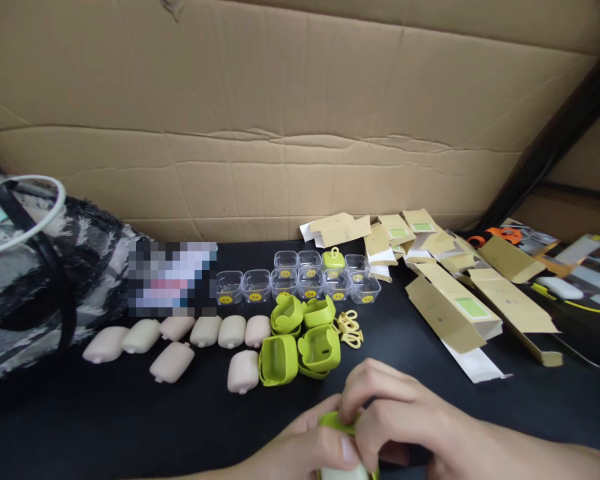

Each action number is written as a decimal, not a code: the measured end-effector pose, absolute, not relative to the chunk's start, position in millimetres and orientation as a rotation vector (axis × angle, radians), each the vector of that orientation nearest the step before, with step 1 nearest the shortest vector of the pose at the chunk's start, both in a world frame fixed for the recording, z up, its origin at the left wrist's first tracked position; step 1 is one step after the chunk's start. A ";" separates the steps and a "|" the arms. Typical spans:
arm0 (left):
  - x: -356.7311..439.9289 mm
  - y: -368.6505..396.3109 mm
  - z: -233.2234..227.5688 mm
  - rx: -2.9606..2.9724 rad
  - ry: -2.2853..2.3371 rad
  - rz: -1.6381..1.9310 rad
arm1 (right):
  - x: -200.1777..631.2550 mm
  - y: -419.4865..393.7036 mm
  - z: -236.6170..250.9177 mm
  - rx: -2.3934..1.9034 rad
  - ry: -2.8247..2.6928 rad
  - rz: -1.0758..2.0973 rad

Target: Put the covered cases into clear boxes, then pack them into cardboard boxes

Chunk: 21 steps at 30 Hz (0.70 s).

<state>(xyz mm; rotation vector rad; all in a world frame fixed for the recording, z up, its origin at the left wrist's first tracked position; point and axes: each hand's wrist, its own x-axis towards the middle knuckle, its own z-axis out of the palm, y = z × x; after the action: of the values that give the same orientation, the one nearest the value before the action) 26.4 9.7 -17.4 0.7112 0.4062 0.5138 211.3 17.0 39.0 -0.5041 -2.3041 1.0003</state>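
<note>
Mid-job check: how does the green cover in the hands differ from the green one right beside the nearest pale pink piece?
The held cover is partly hidden by the left hand and right hand; the loose cover sits untouched on the black table.
The held cover has a pale piece showing within it; the loose cover shows its open hollow.
Both are yellow-green.

Soft, fairly even light falls on the cardboard wall (280,87) at twelve o'clock, while the tabletop (130,427) reads near-black. Glints edge the clear cups (257,287). Blocky pixelation hides a patch (173,277) at nine o'clock. The fingers (380,381) at six o'clock seem slightly blurred.
</note>
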 end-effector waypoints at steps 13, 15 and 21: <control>33.1 -6.4 -15.5 0.484 0.636 0.669 | 214.1 16.7 33.8 -0.714 -1.982 1.047; 31.9 -7.6 -6.6 0.578 0.666 0.684 | 214.9 16.4 34.0 -0.713 -2.006 1.090; 29.6 -15.8 6.1 0.818 0.644 0.802 | 217.9 16.1 36.8 -0.809 -1.995 1.228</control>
<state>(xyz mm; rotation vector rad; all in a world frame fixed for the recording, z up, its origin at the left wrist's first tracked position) 29.6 -15.8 6.1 0.8185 0.6437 0.8024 217.9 16.1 36.8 -0.8091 -1.9947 1.2280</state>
